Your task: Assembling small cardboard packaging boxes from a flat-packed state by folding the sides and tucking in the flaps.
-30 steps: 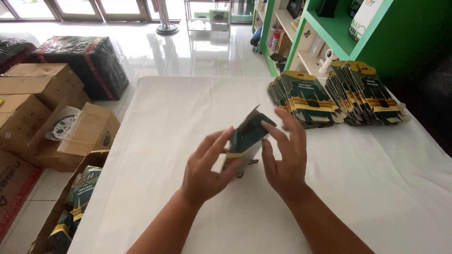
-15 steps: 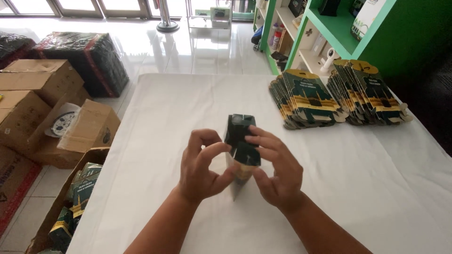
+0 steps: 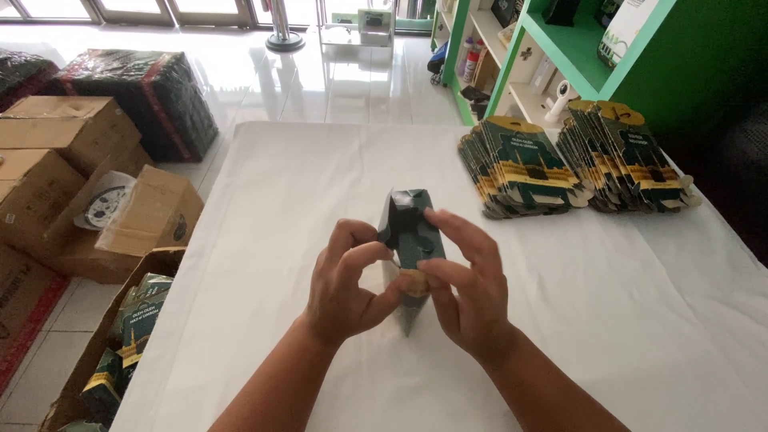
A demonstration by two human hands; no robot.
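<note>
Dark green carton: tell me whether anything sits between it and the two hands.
Nothing visible does. The left hand and right hand both grip the dark green carton directly, above the white table.

Two stacks of flat cartons lie far right on the table; cardboard boxes stand on the floor left of it.

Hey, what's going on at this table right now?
A person stands at a white-covered table and holds a small dark green carton upright between both hands. The left hand and right hand pinch it from either side, above the cloth. Two fanned stacks of flat green and yellow cartons lie at the far right of the table. Brown cardboard boxes stand on the floor to the left.
</note>
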